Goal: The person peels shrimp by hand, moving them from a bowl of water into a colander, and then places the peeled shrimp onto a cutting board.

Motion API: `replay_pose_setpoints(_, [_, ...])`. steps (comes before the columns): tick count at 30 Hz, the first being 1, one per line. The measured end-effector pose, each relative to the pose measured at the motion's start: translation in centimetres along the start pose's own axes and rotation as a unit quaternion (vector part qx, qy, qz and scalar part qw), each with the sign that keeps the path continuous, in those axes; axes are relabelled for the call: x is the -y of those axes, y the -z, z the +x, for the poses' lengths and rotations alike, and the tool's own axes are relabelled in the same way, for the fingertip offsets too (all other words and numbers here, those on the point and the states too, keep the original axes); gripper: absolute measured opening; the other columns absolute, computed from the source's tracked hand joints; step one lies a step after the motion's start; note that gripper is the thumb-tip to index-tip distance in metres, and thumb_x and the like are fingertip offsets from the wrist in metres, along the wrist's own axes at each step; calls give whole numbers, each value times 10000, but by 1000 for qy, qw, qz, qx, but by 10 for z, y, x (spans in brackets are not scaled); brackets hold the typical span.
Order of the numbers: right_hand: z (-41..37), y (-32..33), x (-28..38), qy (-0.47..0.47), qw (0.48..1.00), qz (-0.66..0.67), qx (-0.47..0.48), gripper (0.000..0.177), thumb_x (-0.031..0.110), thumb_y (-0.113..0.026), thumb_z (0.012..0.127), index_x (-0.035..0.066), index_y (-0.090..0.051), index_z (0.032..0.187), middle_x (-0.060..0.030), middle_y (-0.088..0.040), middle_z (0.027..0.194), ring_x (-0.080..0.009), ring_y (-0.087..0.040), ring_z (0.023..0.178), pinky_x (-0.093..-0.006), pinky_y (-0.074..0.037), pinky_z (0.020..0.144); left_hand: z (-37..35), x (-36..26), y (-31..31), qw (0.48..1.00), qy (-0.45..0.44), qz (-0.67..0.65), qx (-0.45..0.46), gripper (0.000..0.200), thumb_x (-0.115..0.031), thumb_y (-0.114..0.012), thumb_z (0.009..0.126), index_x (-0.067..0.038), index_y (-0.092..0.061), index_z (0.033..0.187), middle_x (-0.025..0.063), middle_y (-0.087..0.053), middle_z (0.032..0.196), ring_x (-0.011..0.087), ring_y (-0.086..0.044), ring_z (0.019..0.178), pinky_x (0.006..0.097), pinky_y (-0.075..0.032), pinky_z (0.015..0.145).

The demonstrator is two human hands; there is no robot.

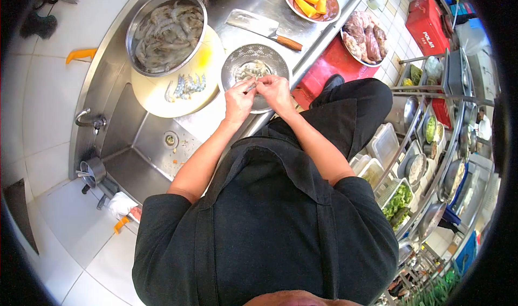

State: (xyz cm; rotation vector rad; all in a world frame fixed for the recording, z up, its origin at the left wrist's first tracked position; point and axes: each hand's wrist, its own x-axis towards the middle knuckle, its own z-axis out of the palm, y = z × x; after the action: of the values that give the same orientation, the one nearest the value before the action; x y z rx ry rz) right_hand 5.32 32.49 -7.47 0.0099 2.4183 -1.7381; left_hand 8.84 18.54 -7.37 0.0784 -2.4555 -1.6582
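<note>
My left hand (239, 102) and my right hand (275, 94) meet over a perforated metal colander (231, 63), fingertips pinched together. Between them is a small greyish shrimp (250, 87), mostly covered by the fingers. More pale shrimp pieces (258, 69) lie in the colander just beyond my fingertips. To the left, several grey shrimp (186, 87) lie in a group on a round whitish cutting board (154, 105). A large steel bowl (131, 33) full of whole grey shrimp rests partly on that board. Behind the colander lies a cleaver (252, 22) with a wooden handle.
A metal sink (148, 136) with scraps near its drain is at my left, beside a faucet (91, 119). A bowl (287, 3) of orange wedges stands at the back. At right are a red crate (329, 63), a bowl of meat (367, 39) and loaded shelving (440, 95).
</note>
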Motion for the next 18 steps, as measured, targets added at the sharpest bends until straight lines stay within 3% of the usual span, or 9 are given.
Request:
replay_pose_setpoints(3, [-1, 4, 0, -16, 999, -17, 34, 224, 137, -656, 815, -58, -729, 897, -162, -730, 782, -188, -712, 702, -311, -560, 675, 0, -9, 7, 995, 81, -36, 55, 267, -36, -706, 831, 30, -718, 1089, 186, -728, 1016, 205, -710, 854, 297, -549, 769])
replay_pose_setpoints(6, [-1, 5, -1, -29, 997, 20, 61, 226, 141, -640, 825, -57, -729, 884, -163, -727, 779, -196, -710, 688, -318, -557, 674, 1, -4, 10, 996, 69, -28, 51, 298, -99, -708, 833, 7, -718, 1110, 194, -736, 986, 166, -694, 803, 279, -527, 729])
replay_pose_setpoints(9, [-3, 7, 5, -25, 997, 29, 67, 232, 146, -626, 833, -58, -727, 879, -174, -720, 773, -206, -707, 673, -327, -555, 671, 4, -5, 19, 987, 133, 21, 92, 314, -120, -709, 822, -1, -716, 1113, 196, -739, 951, 153, -692, 780, 273, -526, 730])
replay_pose_setpoints(12, [-8, 12, 21, -1, 996, -39, 74, 231, 145, -624, 825, -53, -726, 885, -184, -710, 761, -222, -708, 677, -332, -553, 668, 2, -1, 18, 983, 126, 70, 111, 314, -123, -693, 822, -7, -714, 1113, 189, -742, 932, 137, -680, 741, 272, -523, 705])
replay_pose_setpoints(18, [-6, 8, 10, -7, 995, -76, 62, 217, 152, -644, 773, -26, -729, 864, -188, -697, 735, -275, -709, 694, -361, -556, 689, -6, 3, 11, 989, 104, -10, 100, 324, -122, -678, 818, 10, -708, 1112, 150, -752, 888, 113, -645, 689, 273, -522, 687])
